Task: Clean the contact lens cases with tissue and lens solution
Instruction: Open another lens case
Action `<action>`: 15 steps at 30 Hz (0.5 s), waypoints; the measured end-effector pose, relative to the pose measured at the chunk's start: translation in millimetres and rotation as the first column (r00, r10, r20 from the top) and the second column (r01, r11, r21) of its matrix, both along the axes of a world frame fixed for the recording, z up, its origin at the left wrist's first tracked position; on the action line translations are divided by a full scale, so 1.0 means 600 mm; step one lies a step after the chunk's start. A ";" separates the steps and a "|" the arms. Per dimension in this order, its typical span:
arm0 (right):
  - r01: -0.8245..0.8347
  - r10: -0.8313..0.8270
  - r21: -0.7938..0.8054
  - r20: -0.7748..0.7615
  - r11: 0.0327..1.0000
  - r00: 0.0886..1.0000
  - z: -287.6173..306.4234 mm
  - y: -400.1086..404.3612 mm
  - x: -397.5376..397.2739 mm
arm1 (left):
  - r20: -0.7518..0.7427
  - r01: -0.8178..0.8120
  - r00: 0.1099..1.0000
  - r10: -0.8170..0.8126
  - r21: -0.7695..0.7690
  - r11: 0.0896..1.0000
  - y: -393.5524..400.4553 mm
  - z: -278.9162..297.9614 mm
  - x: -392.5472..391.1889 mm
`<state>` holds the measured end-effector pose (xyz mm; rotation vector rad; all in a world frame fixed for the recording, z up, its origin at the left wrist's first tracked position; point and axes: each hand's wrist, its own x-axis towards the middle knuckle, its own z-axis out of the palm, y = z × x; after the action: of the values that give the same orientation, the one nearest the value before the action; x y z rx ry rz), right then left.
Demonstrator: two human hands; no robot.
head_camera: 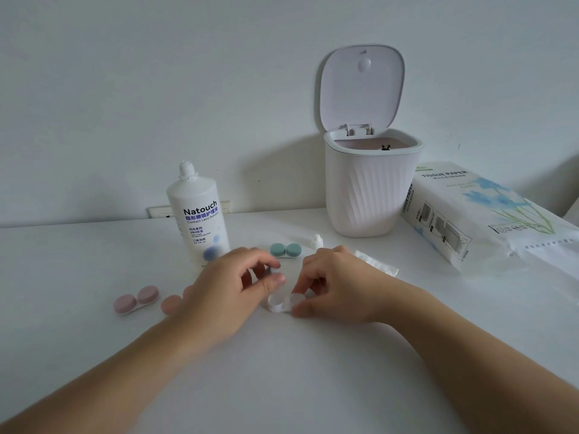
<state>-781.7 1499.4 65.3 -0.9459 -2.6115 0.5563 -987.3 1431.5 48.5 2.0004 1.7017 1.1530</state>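
Observation:
A white lens case base point(279, 303) lies on the white table between my hands. My right hand point(335, 285) holds its right cup with thumb and fingertips. My left hand point(228, 286) pinches a small pale cap point(275, 272) just above the base's left cup. A green-capped case point(285, 250) sits closed behind my hands. To the left lies a pink-capped case point(135, 300). A peach-coloured case point(171, 303) is partly hidden under my left hand. The lens solution bottle point(199, 220) stands uncapped at the back left. A folded tissue point(377, 263) lies behind my right hand.
The bottle's white cap point(317, 241) stands near the green case. A white ribbed bin point(369, 189) with its lid raised stands at the back against the wall. A tissue paper pack point(488, 214) lies at the right. A wall socket point(158, 212) shows behind the bottle.

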 end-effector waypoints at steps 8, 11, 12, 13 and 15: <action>0.013 -0.013 -0.011 0.021 1.000 1.000 0.001 0.000 0.000 | 0.063 -0.108 0.992 0.112 -0.067 0.992 0.036 0.003 -0.010; 0.013 -0.012 -0.014 0.018 1.000 1.000 -0.001 0.001 0.000 | -0.119 -0.113 0.988 0.100 -0.106 0.988 0.036 -0.005 -0.011; 0.014 -0.014 -0.016 0.017 1.000 1.000 -0.002 0.001 0.001 | -0.184 -0.113 0.979 0.092 -0.108 0.988 0.034 -0.006 -0.011; 0.016 -0.016 -0.018 0.016 1.000 1.000 -0.002 0.001 0.001 | -0.252 -0.114 0.964 0.087 -0.097 0.989 0.034 -0.006 -0.011; 0.019 -0.019 -0.022 0.012 1.000 1.000 -0.003 0.001 0.001 | -0.381 -0.117 0.921 0.087 -0.057 0.991 0.034 -0.004 -0.012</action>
<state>-780.9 1499.8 63.3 -0.9832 -2.6094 0.5772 -994.6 1451.9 46.4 2.2152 2.0183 0.7440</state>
